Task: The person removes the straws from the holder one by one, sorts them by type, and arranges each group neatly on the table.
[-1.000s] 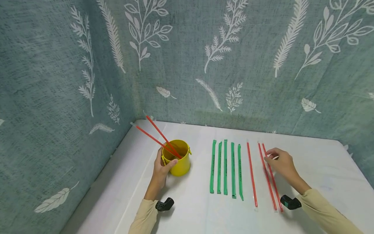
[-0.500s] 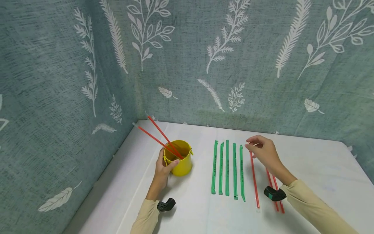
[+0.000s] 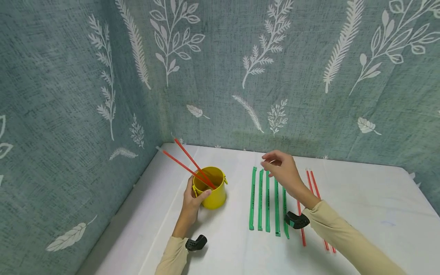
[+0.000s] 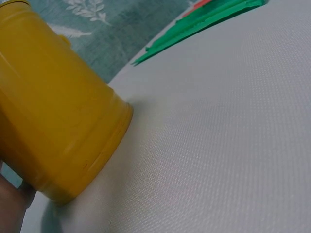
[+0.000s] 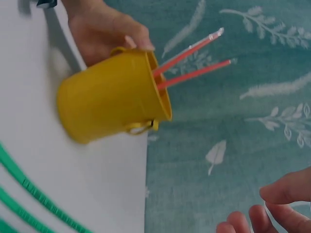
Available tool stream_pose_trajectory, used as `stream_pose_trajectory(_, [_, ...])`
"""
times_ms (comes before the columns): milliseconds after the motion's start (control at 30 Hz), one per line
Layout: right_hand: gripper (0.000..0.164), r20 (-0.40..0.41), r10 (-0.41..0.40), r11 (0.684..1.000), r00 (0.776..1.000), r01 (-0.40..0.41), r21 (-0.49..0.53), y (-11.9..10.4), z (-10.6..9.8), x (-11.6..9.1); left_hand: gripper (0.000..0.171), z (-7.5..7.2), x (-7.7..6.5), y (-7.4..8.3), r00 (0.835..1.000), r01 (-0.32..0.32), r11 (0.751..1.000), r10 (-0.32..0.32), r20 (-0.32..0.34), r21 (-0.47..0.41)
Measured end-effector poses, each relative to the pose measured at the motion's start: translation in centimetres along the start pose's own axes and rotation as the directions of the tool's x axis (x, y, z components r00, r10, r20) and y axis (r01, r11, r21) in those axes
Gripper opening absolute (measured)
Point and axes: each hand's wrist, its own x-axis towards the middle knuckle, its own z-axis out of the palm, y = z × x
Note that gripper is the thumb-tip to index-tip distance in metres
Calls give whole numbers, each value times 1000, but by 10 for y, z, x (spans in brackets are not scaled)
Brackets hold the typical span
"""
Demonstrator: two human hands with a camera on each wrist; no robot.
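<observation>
My left hand (image 3: 190,202) grips a small yellow bucket (image 3: 214,198) by its side, thumb near the rim and fingers round the far wall. Two red wrapped straws (image 3: 185,162) lean out of the bucket toward the back left. Over the far ends of several green wrapped straws (image 3: 252,198) hovers my right hand (image 3: 283,172). Its fingers are loosely bent, thumb (image 5: 286,187) close to the index finger, and no straw shows between them. Three red straws (image 3: 314,187) lie to the right, partly hidden by the right hand and sleeve.
A white cloth (image 3: 371,198) covers the table. Grey-green fabric (image 3: 220,76) with white leaf prints hangs along its back and left sides. Each wrist carries a black camera (image 3: 296,220).
My right hand has moved left, from the red straws to above the green ones. The left hand stays at the bucket, and the straws lie where they were.
</observation>
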Motion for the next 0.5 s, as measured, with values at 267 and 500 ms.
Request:
stream_pose_trajectory(267, [17,37,-42,999,998,40,35,-15,29,11,71,6,-4,20,1000,-8,1000,8,11,28])
stream_pose_trajectory(500, [13,61,-98,994,993,94,59,-22,55,25,71,5,-4,19,1000,-13,1000,13,5,5])
